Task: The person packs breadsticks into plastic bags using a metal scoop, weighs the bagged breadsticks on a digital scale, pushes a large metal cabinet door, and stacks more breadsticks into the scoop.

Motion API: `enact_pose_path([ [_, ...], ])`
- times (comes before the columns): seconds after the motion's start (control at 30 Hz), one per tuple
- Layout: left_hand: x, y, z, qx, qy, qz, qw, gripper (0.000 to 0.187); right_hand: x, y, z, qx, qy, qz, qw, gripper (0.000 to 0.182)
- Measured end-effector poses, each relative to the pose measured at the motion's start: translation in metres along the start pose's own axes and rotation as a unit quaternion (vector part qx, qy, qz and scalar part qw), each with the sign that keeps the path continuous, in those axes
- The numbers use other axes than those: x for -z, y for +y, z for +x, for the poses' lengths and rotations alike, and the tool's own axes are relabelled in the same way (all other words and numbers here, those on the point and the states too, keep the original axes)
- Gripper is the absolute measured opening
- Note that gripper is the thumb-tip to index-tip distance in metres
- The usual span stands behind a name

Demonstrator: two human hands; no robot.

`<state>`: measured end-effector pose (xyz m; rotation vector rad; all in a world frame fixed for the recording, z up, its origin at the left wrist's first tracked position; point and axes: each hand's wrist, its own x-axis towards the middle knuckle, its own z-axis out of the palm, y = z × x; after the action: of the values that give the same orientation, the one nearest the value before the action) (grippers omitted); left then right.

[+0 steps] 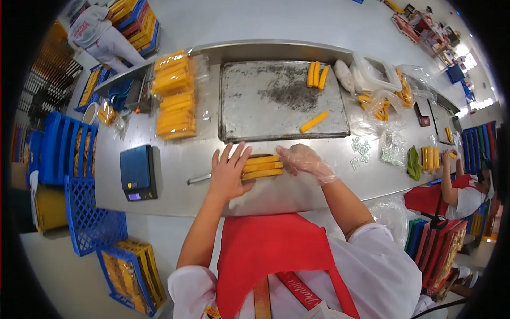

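A small stack of yellow breadsticks (262,169) lies between my hands at the near side of the steel table (319,192). My left hand (229,171), bare, grips its left end, fingers over the far side and thumb on the near side. Around the right end closes my right hand (307,161), in a clear plastic glove; some of its fingers are hidden. A thin metal strip (199,179) sticks out left of my left hand; the rest is covered. Beyond my hands, a worn baking tray (234,106) carries several loose breadsticks (317,75).
Packed breadsticks (175,114) stand far left, above a digital scale (138,173). To the right are small sachets (360,149), a clear plastic tub (378,74) and a green leaf-like item (414,162). A co-worker (451,194) works at the right; blue crates (87,212) stand left.
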<state>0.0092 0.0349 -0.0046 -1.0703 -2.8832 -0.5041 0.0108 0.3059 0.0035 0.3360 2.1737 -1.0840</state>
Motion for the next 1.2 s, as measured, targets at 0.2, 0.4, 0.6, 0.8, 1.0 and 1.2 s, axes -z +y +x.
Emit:
enact_pose_path([
  [0.2,-0.014,0.000,-0.009,0.038,0.014,-0.019,0.999,0.108,0.035,-0.009,0.024,0.167,0.100,-0.068,0.978,0.051],
  [0.4,-0.015,-0.001,-0.007,0.047,0.017,-0.036,0.998,0.110,0.133,-0.016,0.091,0.053,0.512,0.026,0.857,0.046],
  [0.6,-0.011,-0.002,-0.005,0.044,0.010,-0.043,0.998,0.108,0.166,-0.023,0.125,-0.125,0.522,-0.061,0.841,0.073],
  [0.8,-0.011,-0.002,-0.003,0.040,0.008,-0.044,0.998,0.105,0.161,-0.033,0.150,-0.157,0.490,-0.064,0.855,0.074],
  [1.0,-0.010,-0.002,-0.003,0.034,0.018,-0.046,0.998,0.107,0.149,-0.009,0.167,-0.117,0.529,-0.143,0.828,0.063],
  [1.2,-0.016,-0.005,-0.003,0.042,0.023,-0.061,0.997,0.107,0.099,0.003,0.099,0.168,0.415,-0.083,0.890,0.063],
])
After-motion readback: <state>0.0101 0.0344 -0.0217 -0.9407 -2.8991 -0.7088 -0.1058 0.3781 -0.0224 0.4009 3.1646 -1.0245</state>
